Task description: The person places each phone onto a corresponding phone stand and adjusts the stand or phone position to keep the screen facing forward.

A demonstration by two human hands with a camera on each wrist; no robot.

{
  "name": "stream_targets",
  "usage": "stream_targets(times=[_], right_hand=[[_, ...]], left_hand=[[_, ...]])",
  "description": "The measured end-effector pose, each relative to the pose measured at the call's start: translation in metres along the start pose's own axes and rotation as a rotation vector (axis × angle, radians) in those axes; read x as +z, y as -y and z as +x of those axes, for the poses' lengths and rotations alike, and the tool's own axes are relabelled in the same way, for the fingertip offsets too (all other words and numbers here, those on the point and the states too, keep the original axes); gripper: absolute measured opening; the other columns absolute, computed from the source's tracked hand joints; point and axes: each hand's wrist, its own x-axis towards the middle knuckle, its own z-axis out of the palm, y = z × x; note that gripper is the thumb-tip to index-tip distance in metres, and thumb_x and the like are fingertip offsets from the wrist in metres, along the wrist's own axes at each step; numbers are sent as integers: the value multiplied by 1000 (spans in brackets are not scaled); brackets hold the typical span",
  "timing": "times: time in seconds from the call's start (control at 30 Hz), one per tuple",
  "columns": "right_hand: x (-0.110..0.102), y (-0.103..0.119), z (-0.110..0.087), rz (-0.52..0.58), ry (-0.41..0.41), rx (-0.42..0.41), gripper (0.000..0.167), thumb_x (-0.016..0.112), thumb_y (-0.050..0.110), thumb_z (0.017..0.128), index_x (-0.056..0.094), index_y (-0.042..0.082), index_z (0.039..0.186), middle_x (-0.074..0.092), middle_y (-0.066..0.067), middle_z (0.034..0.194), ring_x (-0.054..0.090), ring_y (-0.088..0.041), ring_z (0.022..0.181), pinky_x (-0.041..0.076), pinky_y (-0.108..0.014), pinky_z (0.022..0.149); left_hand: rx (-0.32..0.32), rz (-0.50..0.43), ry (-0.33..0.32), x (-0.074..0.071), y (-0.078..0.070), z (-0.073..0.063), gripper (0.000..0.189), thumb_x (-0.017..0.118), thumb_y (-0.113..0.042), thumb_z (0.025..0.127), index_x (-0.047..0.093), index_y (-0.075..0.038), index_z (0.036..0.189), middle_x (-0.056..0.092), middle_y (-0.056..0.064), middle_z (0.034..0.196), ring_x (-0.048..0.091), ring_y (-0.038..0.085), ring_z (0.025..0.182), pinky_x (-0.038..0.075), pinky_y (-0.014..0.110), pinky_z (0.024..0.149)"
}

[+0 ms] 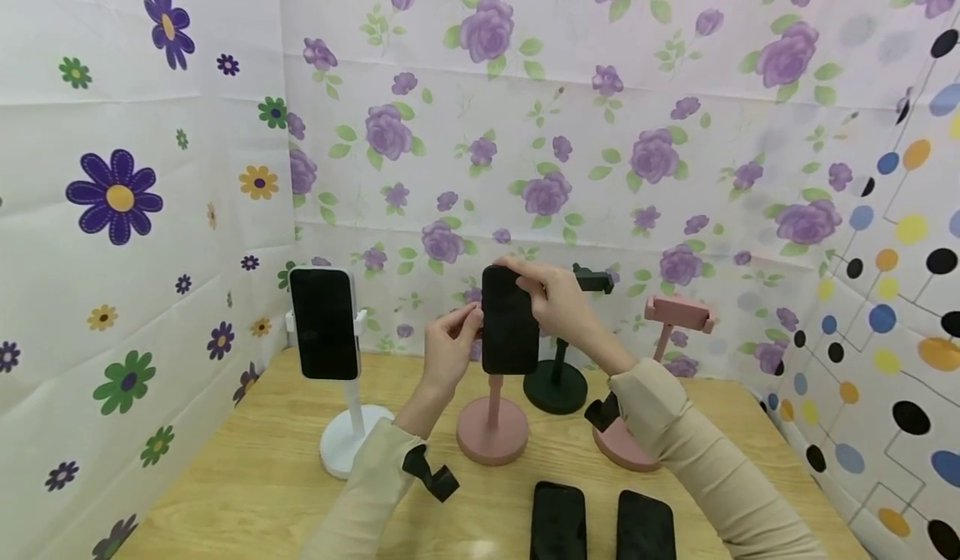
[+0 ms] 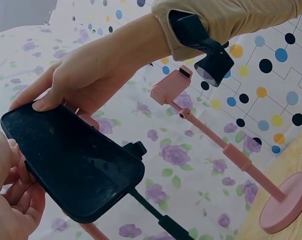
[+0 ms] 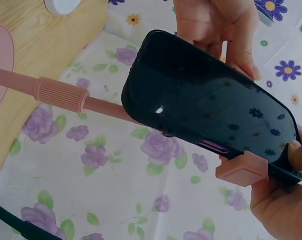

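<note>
Phone [image 1: 510, 322], dark and portrait, sits near the centre of the head view, in front of the post of the pink stand [image 1: 492, 432]. In the right wrist view, one end of the stand's pink clamp [image 3: 242, 169] lies at a long edge of the phone, lower right of the frame; its position there suggests side support.

My right grip [image 1: 558, 297] is clamped on the phone's top end: thumb on the dark face, fingers behind. This hold probably limits tilt while the edges are worked. My left grip [image 1: 448, 347] is at the phone's left edge, thumb and fingers drawn together; I cannot tell whether they pinch the phone or a part of the clamp. Placed opposite the visible clamp end, they appear to serve alignment.

Stand bases rest flat on the worktop [image 1: 225, 460], presumably for stability. At left of the frame, the white stand [image 1: 335, 453] carries a second phone [image 1: 325, 324] upright. Behind my right grip stands the dark green stand [image 1: 557, 391]; at right, another pink stand [image 1: 678, 313] has nothing in its clamp. Two dark phones [image 1: 558, 522] lie at the lower edge, right of centre, likely set there for easy reach.
</note>
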Motion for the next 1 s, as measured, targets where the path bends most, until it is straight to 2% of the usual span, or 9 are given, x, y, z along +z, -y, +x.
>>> stream_targets(times=[0.07,0.17,0.2,0.23,0.47,0.63,0.7,0.9,1.0], right_hand=[[0,-2,-1,12,18,12,40,46,4,101,57,20,136,66,-11,124,24,-9,37,28,-23,42],[-1,-5,-4,48,50,54,39,45,12,103,54,24,138,66,-7,110,28,-11,38,31,-24,42],[-1,-7,-5,72,54,70,38,44,14,103,53,26,139,65,-5,117,30,-12,40,32,-25,44],[-1,-9,-6,96,55,84,38,44,17,104,52,26,140,64,-4,115,32,-12,42,34,-25,46],[-4,-13,-19,279,17,196,39,38,20,106,46,16,144,51,-17,81,45,-24,56,44,-29,57],[-4,-12,-27,362,-59,232,37,37,18,106,48,4,139,61,-22,108,62,-31,90,54,-43,85],[-4,-12,-31,397,-93,236,37,37,17,106,49,0,136,61,-22,116,62,-33,98,54,-42,88],[1,-17,-41,475,-198,257,33,39,15,105,54,-6,125,57,-25,111,57,-20,94,51,-20,82],[5,-20,-47,470,-226,279,31,40,13,105,57,-7,121,58,-27,108,57,-12,86,50,-18,77]], left_hand=[[0,-9,2,0,-1,0,31,59,-12,96,65,8,119,67,29,108,66,2,77,56,18,76],[6,-8,6,-1,-2,-1,31,60,-12,96,65,9,118,67,28,107,66,2,77,56,18,75],[7,-5,7,-1,-2,-1,31,60,-12,96,65,9,118,67,28,107,66,2,77,56,19,75],[7,1,8,-1,-2,-1,32,60,-13,96,65,9,118,68,28,107,66,2,77,56,19,75],[-15,0,6,-2,2,0,32,60,-14,96,65,7,119,67,27,105,65,3,76,56,18,75],[-39,-25,0,-2,2,0,32,59,-12,96,63,8,121,68,24,105,64,3,76,56,18,75],[-43,-35,-4,-1,1,0,32,60,-12,96,63,7,121,68,22,105,64,3,77,56,18,75],[-44,-42,-11,-1,1,-2,32,61,-13,95,64,7,120,69,19,103,65,4,78,56,18,76],[-41,-46,-9,-1,1,-2,32,61,-12,96,64,8,120,69,20,104,65,4,78,56,19,76]])
